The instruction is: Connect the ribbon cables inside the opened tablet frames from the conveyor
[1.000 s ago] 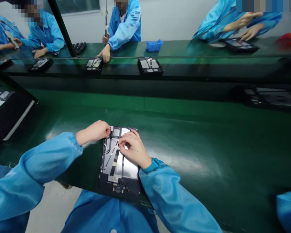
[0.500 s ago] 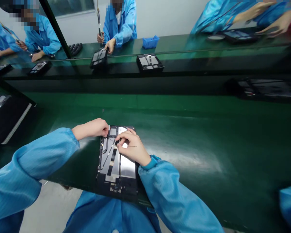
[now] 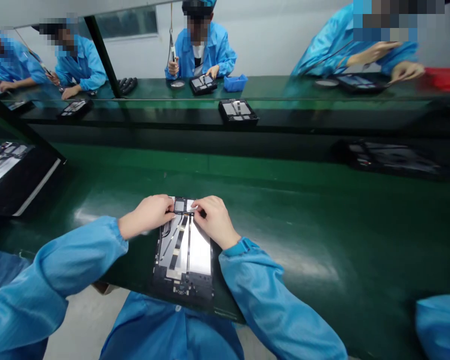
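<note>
An opened tablet [image 3: 201, 250] lies face-up in front of me near the front edge of the bench, its silver interior crossed by dark flat cables. My left hand [image 3: 152, 215] is at its upper left corner, thumb and fingers bent inward against the edge; what they pinch, if anything, is hidden. Over the upper right part, my right hand [image 3: 215, 220] has thumb and forefinger pinched close to the silver strip at the top. Anything between those fingertips is too small to make out.
More opened tablets stand at the left [image 3: 13, 175], on the ledge ahead [image 3: 238, 111] and at the right [image 3: 393, 156]. Across the bench, people in blue work clothes handle devices beside a blue bin [image 3: 235, 83]. A red container [image 3: 444, 79] is far right.
My right hand has turned and shifted up to the tablet's top; the thin dark piece by its fingers no longer shows. My left fingers have loosened slightly. Across the bench, a person's tablet has moved back.
</note>
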`<state>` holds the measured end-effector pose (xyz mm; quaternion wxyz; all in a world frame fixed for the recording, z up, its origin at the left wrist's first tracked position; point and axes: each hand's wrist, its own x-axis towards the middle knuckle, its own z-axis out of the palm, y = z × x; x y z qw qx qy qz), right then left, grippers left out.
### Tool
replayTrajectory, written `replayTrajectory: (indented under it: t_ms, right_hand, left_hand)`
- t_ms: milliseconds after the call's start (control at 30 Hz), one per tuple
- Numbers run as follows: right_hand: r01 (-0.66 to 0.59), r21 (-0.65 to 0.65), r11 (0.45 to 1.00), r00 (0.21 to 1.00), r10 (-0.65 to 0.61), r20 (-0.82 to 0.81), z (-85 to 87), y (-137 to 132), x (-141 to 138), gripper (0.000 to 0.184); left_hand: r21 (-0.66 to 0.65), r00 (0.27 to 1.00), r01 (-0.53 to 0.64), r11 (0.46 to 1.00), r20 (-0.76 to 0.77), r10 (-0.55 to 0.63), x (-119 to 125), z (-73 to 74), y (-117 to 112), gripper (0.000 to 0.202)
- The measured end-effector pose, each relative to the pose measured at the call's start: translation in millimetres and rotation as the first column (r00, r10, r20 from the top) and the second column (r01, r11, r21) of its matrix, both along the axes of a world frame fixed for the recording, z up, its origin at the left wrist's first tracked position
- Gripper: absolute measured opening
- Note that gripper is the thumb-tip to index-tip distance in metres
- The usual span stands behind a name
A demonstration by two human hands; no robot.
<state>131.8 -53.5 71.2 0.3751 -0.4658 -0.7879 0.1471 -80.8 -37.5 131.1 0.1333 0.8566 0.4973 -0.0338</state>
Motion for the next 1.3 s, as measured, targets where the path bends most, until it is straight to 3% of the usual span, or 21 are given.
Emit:
replayTrajectory:
  t_ms: [100,233,467,633,700,800,933,1133,1233,1300]
  right_hand:
    - [-0.07,0.039,0.997,0.983,0.062,0.173,1.0,-4.0,1.5,0.025]
    - [-0.136,0.025,0.99,0.975,0.129,0.178,0.3,-10.1,6.8,0.028]
    - [-0.11,-0.031,0.994,0.993,0.111,0.04,0.0,-16.3,15.0,0.023]
    - [0.013,-0.127,0.992,0.993,-0.028,-0.118,-1.9,-21.5,24.2,0.018]
    - [0.046,-0.186,0.982,0.98,-0.08,-0.183,-4.8,-23.4,28.4,0.015]
    - [0.031,-0.258,0.966,0.953,-0.107,-0.284,-10.0,-24.9,32.6,0.011]
    - [-0.009,-0.361,0.932,0.901,-0.149,-0.407,-16.0,-24.0,33.4,0.009]
    - [-0.065,-0.485,0.872,0.824,-0.227,-0.519,-23.9,-19.6,34.1,0.014]
    - [-0.088,-0.499,0.862,0.82,-0.222,-0.528,-25.4,-18.4,36.3,0.013]
    - [-0.094,-0.508,0.856,0.825,-0.218,-0.521,-25.6,-18.3,37.9,0.012]
  left_hand:
    - [0.015,0.996,-0.087,0.996,-0.027,0.087,15.1,-5.7,-30.8,0.019]
    - [0.056,0.974,-0.175,0.983,-0.136,0.181,36.7,-13.7,-50.7,0.024]
    - [0.025,0.954,-0.25,0.968,-0.161,0.251,47.1,-17.4,-49.1,0.025]
    - [-0.006,0.967,-0.251,0.968,-0.035,0.25,48.5,-18.0,-53.6,0.012]
    - [0.003,0.964,-0.265,0.964,-0.001,0.265,52.6,-18.5,-54.7,0.019]
    - [0.023,0.96,-0.279,0.96,-0.022,0.28,60.4,-20.1,-53.8,0.034]
    - [0.038,0.955,-0.294,0.955,-0.034,0.295,63.6,-23.7,-51.2,0.02]
    - [-0.06,0.907,-0.359,0.931,0.211,0.364,50.4,-29.3,-58.3,0.041]
    - [-0.033,0.889,-0.287,0.957,0.362,0.279,47.2,-33.1,-58.9,0.049]
    - [0.009,0.909,-0.204,0.979,0.374,0.186,48.2,-35.7,-55.1,0.05]
